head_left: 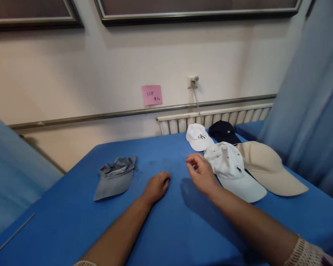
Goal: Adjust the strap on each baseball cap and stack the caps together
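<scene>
My left hand (157, 186) rests on the blue-covered table (161, 229), its fingers curled in and nothing showing in them. Left of it lies a crumpled grey cap (115, 181), brim toward me, with a small red mark. My right hand (202, 174) is raised over the table with loosely bent fingers, thumb and fingertips apart, holding nothing. Just right of it is a pale cap (227, 164) with a small dark horse-rider logo. Behind stand a white cap (197, 136) with black letters and a black cap (223, 131). A beige cap (263, 166) lies at the right, partly overlapped by the pale one.
A radiator (177, 123) and a metal rail (111, 115) run along the wall behind the table. A pink note (152, 95) and a plugged-in socket (192, 82) are above. Blue curtains (313, 96) hang at both sides. A thin stick (12, 236) lies near left.
</scene>
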Action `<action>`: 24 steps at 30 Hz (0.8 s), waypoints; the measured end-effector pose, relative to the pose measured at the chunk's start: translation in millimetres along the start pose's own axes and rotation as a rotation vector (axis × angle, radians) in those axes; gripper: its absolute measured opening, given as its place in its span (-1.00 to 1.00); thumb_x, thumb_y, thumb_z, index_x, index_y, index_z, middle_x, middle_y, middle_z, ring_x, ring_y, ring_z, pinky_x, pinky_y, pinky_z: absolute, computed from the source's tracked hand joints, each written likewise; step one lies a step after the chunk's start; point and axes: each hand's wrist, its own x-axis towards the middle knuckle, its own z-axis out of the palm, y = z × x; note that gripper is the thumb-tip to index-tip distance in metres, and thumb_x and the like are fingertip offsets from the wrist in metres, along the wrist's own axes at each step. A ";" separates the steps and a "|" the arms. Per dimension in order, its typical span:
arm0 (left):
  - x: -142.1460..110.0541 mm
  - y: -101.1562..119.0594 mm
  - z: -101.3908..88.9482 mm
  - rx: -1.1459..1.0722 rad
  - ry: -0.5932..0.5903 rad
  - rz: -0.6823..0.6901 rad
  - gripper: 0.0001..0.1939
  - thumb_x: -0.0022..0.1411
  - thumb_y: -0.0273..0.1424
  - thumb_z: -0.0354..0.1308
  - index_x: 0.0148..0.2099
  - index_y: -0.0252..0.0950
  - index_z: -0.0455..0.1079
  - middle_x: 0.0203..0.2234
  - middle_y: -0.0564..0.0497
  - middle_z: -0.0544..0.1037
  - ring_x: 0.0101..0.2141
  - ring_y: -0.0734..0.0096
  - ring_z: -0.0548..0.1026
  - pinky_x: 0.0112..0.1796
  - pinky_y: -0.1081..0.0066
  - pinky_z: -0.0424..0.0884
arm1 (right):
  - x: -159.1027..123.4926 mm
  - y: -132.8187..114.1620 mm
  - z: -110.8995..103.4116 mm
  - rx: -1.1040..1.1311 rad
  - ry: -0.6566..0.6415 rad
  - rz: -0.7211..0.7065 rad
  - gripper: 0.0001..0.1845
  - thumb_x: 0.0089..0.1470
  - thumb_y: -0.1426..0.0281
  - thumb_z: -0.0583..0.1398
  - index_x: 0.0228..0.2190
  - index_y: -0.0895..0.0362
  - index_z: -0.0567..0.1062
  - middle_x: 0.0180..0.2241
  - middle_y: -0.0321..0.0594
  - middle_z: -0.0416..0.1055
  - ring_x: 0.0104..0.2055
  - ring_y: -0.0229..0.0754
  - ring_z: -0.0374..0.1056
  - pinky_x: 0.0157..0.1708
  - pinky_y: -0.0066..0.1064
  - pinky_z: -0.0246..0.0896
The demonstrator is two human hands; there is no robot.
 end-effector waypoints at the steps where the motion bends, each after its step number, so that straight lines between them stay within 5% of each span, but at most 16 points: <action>1: -6.4 -9.0 -2.6 -0.012 0.054 -0.070 -0.76 0.26 -0.49 -0.08 -0.11 -0.25 0.37 -0.21 -0.07 0.54 -0.18 0.30 0.49 -0.12 0.22 0.43 | -2.5 2.6 21.7 0.013 -0.052 0.033 -0.84 0.04 0.48 0.09 -0.32 0.09 0.44 -0.19 -0.18 0.42 -0.28 -0.22 0.36 -0.24 -0.38 0.29; 5: -19.7 -44.8 -23.8 0.046 0.312 -0.347 -0.76 0.23 -0.48 -0.04 -0.09 -0.26 0.37 -0.11 -0.09 0.52 -0.05 0.26 0.45 0.01 0.18 0.35 | -16.5 32.5 82.8 -0.050 -0.188 0.223 -0.83 0.02 0.53 0.09 -0.34 0.11 0.44 -0.28 -0.21 0.42 -0.33 -0.24 0.35 -0.22 -0.37 0.27; 10: -35.9 -87.5 -49.8 0.327 0.410 -0.677 -0.67 0.21 -0.37 0.05 0.02 -0.33 0.33 0.09 -0.22 0.39 0.09 0.06 0.33 0.10 0.11 0.21 | -29.0 66.4 91.4 -0.033 -0.360 0.280 -0.85 0.03 0.52 0.11 -0.34 0.11 0.44 -0.30 -0.25 0.44 -0.34 -0.26 0.37 -0.24 -0.39 0.28; 16: -45.9 -110.1 -57.3 0.447 0.168 -0.944 -0.48 0.11 -0.08 0.15 0.00 -0.33 0.30 -0.06 -0.30 0.49 -0.05 -0.09 0.44 -0.07 0.06 0.28 | -32.2 65.1 83.9 -0.069 -0.482 0.254 -0.86 0.04 0.51 0.11 -0.35 0.09 0.44 -0.39 -0.30 0.43 -0.37 -0.26 0.35 -0.32 -0.43 0.24; 20: -41.4 -110.0 -54.0 0.443 0.020 -0.942 -0.70 0.17 -0.23 0.09 -0.13 -0.33 0.37 -0.20 -0.27 0.56 -0.14 -0.01 0.50 -0.15 0.13 0.30 | -31.3 60.2 82.9 -0.100 -0.509 0.174 -0.85 0.03 0.52 0.11 -0.37 0.09 0.45 -0.36 -0.29 0.42 -0.35 -0.26 0.35 -0.29 -0.43 0.22; 24: -34.4 -99.7 -52.8 0.472 0.054 -0.852 -0.79 0.15 -0.44 0.01 -0.20 -0.35 0.41 -0.25 -0.27 0.57 -0.15 0.00 0.50 -0.15 0.13 0.30 | -31.6 58.4 82.6 -0.068 -0.490 0.188 -0.86 0.02 0.50 0.10 -0.38 0.09 0.45 -0.37 -0.28 0.43 -0.36 -0.25 0.36 -0.30 -0.42 0.24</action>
